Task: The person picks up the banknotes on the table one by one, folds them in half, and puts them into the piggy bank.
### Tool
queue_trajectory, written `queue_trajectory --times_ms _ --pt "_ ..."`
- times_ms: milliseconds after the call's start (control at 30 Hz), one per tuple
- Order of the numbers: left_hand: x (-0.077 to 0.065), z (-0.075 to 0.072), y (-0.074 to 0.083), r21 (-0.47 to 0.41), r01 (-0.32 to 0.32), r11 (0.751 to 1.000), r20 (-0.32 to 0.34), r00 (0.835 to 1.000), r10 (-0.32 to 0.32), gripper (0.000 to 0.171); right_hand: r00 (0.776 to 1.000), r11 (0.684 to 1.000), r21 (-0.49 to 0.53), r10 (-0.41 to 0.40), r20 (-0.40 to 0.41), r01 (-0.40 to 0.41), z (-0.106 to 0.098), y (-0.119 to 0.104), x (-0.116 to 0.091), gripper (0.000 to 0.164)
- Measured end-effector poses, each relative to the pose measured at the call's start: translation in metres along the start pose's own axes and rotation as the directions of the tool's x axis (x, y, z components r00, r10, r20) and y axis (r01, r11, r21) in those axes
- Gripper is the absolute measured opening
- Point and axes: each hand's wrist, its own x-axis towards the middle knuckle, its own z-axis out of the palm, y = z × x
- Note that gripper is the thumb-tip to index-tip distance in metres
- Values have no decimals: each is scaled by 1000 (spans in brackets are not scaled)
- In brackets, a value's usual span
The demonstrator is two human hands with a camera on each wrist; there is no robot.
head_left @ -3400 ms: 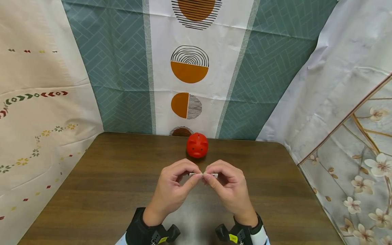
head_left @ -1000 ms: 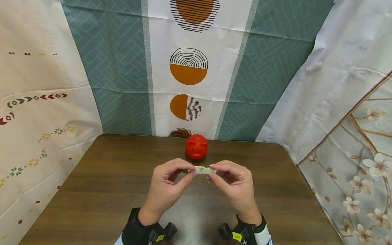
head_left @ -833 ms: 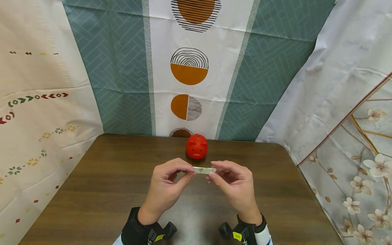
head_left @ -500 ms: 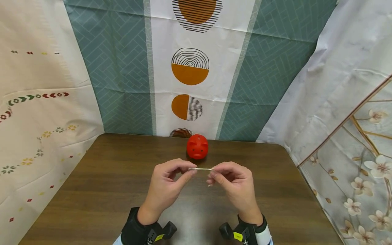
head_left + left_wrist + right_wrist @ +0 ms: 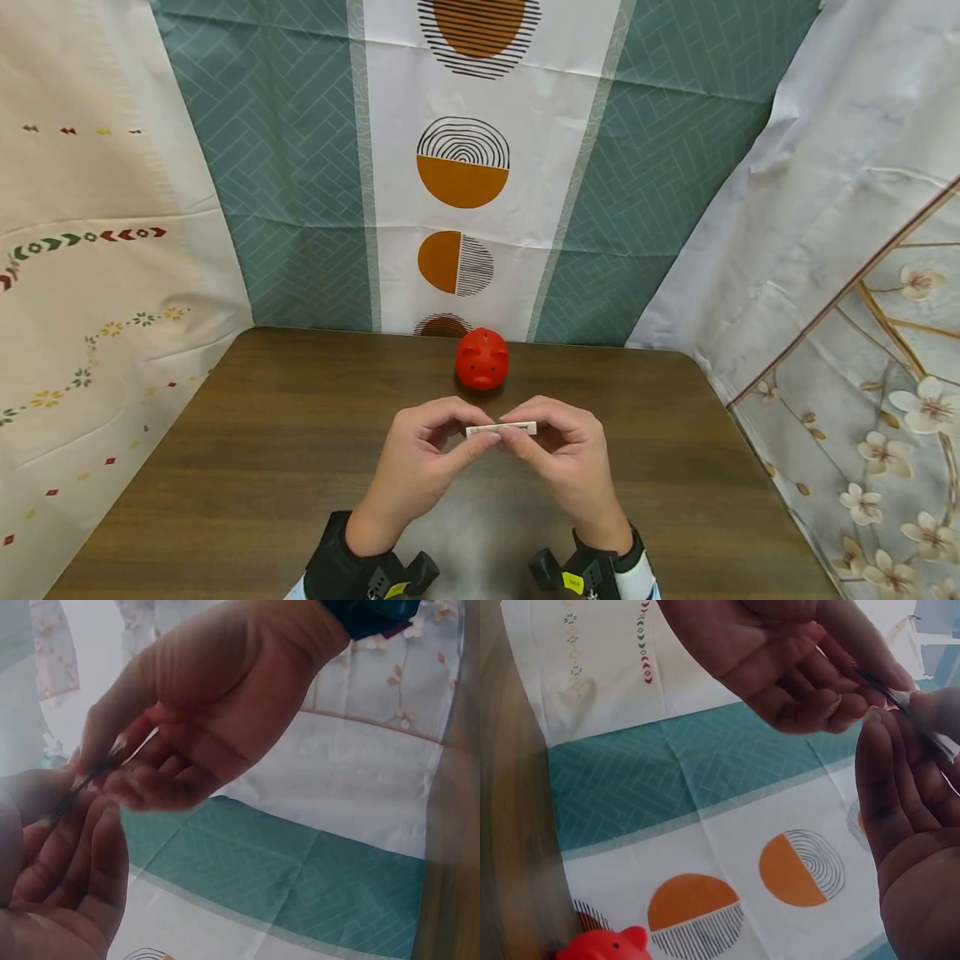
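A red piggy bank [image 5: 482,360] with a coin slot stands near the far edge of the table, facing me. In front of it, both hands hold a narrow, pale strip that looks like a folded banknote [image 5: 480,430]. My left hand [image 5: 420,467] pinches it between thumb and fingers, and so does my right hand [image 5: 573,462]. The two thumbs nearly meet at its middle, with both ends showing. In the left wrist view the banknote [image 5: 84,781] appears as a thin dark edge between the fingertips. The right wrist view shows the banknote [image 5: 904,707] edge-on too.
The brown wooden table [image 5: 262,433] spreads around the hands. Behind it hangs a teal and white cloth [image 5: 300,208] with orange circles. A cream patterned cloth [image 5: 112,333] borders the left, a floral white one [image 5: 862,433] the right.
The hands, spread toward the banknote's ends a second ago, have slid together toward its middle. The strip has tilted from its greenish face through edge-on to a thin pale side, slightly nearer me.
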Motion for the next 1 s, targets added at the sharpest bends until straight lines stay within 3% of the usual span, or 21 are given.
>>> queue_trajectory --times_ms 167,433,1000 --pt "0 2 -2 -29 -48 998 8 999 48 12 999 1000 -7 -29 40 29 3 3 2 22" --pt "0 1 0 63 -104 993 -3 995 105 13 998 997 -57 -43 40 45 7 5 1 21" --pt "0 -3 1 40 -76 996 -53 996 78 15 999 1000 6 -19 -43 20 1 2 -2 22"
